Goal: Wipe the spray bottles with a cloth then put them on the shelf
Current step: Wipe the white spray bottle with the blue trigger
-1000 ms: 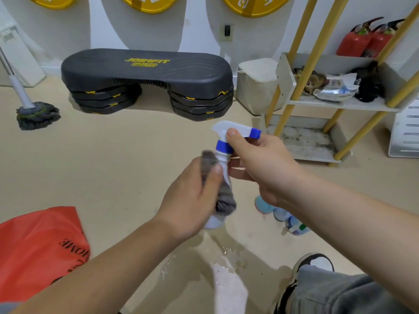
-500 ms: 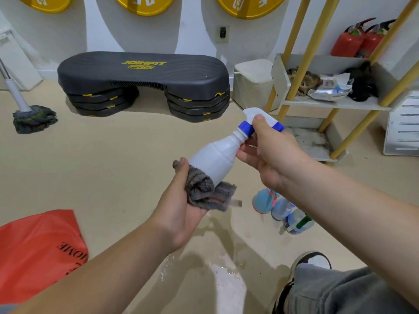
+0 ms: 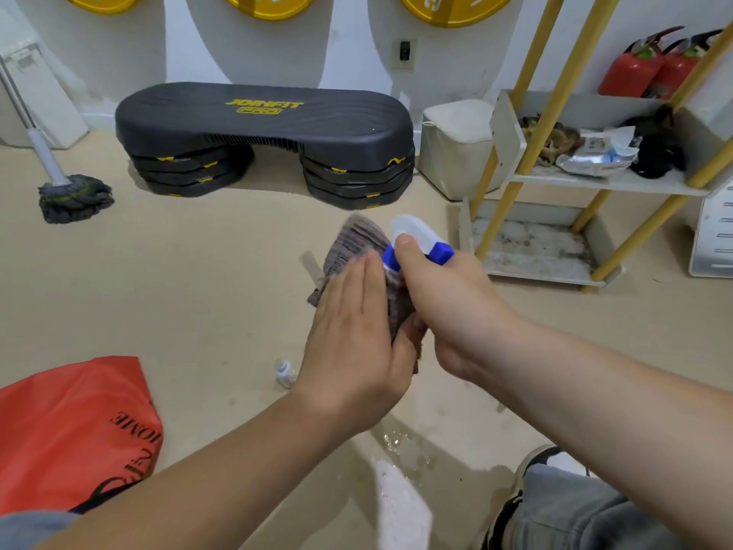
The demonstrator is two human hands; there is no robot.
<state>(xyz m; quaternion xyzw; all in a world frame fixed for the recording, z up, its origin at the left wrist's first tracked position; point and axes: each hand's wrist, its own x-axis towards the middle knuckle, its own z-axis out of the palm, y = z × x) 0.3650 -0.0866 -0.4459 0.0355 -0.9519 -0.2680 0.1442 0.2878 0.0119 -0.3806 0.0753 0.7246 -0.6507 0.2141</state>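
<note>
A white spray bottle with a blue collar and nozzle is held in mid-air in front of me. My right hand grips it at the neck, thumb on the trigger head. A grey cloth is wrapped over the bottle's body, which is hidden. My left hand holds the cloth against the bottle, fingers flat on top and thumb underneath. The white shelf with yellow posts stands at the right, beyond my hands. A small clear bottle lies on the floor below my left hand.
A black step platform sits at the back wall beside a white bin. A mop stands at left, a red bag lies near left. Water is spilled on the floor by my shoe. Red extinguishers stand behind the shelf.
The bottle has swung from tilted back to upright. My left hand slid the cloth up from the bottle's base over its body to the neck. The view shifted down and left.
</note>
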